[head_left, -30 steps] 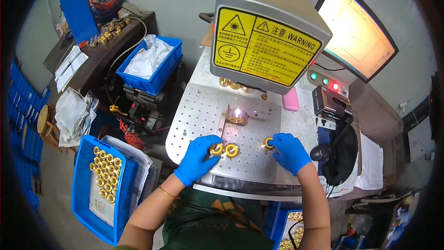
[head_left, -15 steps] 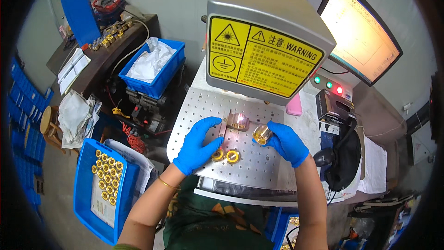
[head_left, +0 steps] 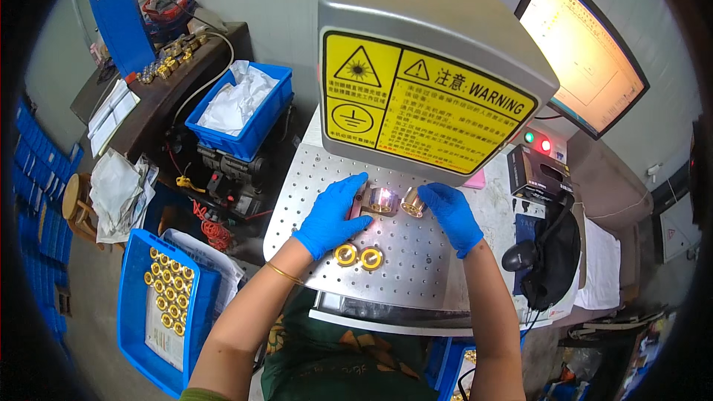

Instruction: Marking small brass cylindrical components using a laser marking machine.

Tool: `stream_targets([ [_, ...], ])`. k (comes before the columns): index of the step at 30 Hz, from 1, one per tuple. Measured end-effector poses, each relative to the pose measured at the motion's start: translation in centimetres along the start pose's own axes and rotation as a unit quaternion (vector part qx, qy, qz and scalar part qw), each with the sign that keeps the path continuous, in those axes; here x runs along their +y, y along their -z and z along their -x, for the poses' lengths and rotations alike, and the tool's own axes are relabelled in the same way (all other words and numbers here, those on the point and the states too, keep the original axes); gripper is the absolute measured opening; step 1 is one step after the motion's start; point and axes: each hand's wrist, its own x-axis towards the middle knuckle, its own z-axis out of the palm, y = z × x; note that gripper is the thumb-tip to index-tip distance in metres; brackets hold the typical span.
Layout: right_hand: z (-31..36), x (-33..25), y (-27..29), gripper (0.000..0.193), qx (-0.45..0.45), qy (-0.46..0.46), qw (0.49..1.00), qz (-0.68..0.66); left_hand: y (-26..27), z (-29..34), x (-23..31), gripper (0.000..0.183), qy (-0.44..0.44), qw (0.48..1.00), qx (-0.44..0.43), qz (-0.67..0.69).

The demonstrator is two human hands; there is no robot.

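Moved since the earlier frame: right hand (head_left: 451,215), gloved in blue, had shifted leftward with its metal piece (head_left: 413,203); left hand (head_left: 332,215), likewise gloved, had advanced slightly toward the fixture.

Right hand: closed on the metal piece, gripped at its right side by the fingertips. The piece was tilted, its gold end toward the wearer, just beside a lit piece (head_left: 382,200) at the fixture; whether the two touched could not be told.

Left hand: open, thumb and forefinger parted, left of the lit piece; contact with the fixture could not be told.

Surface: one grey plate (head_left: 416,267), drilled with rows of holes. Two gold rings, a left one (head_left: 346,255) and a right one (head_left: 371,258), lay side by side near its front edge, below the left hand.

Room: one grey machine head (head_left: 438,0) above the plate; one lit monitor (head_left: 583,52) at right; one dark box (head_left: 538,174) below the monitor; one blue bin (head_left: 200,319) at lower left, holding rows of gold rings; one blue tub (head_left: 252,122) of white sheets behind.

Labels: one yellow label (head_left: 427,104) on the machine head, printed black in two scripts, with triangular signs and one round sign. Box print: too small to read.
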Motion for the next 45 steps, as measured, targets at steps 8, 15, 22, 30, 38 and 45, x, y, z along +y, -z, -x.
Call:
stream_targets([
  [8, -1.0, 1.8, -1.2, 0.026, 0.02, 0.056, 0.998, -0.017, -0.1, -0.5, 0.4, 0.075, 0.006, 0.996, -0.036, -0.082],
  [15, -1.7, 3.2, -1.6, 0.032, 0.053, 0.131, 0.988, 0.062, -0.3, -0.6, 0.5, 0.075, 0.012, 0.993, -0.042, -0.111],
  [22, -1.9, 3.7, -1.9, 0.032, 0.068, 0.156, 0.977, 0.13, -0.4, -0.5, 0.8, 0.075, 0.009, 0.99, -0.034, -0.135],
  [30, -2.1, 4.0, -1.7, 0.027, 0.037, 0.14, 0.974, 0.176, -0.3, -0.8, 1.1, 0.076, 0.034, 0.988, -0.06, -0.135],
  [38, -2.4, 4.6, -1.6, 0.021, 0.034, 0.157, 0.971, 0.175, -0.1, -1.5, 1.2, 0.076, 0.019, 0.988, -0.063, -0.14],
  [45, -2.8, 5.4, -1.7, 0.02, 0.055, 0.174, 0.969, 0.167, -0.4, -2.4, 0.9, 0.077, -0.032, 0.994, -0.054, -0.093],
])
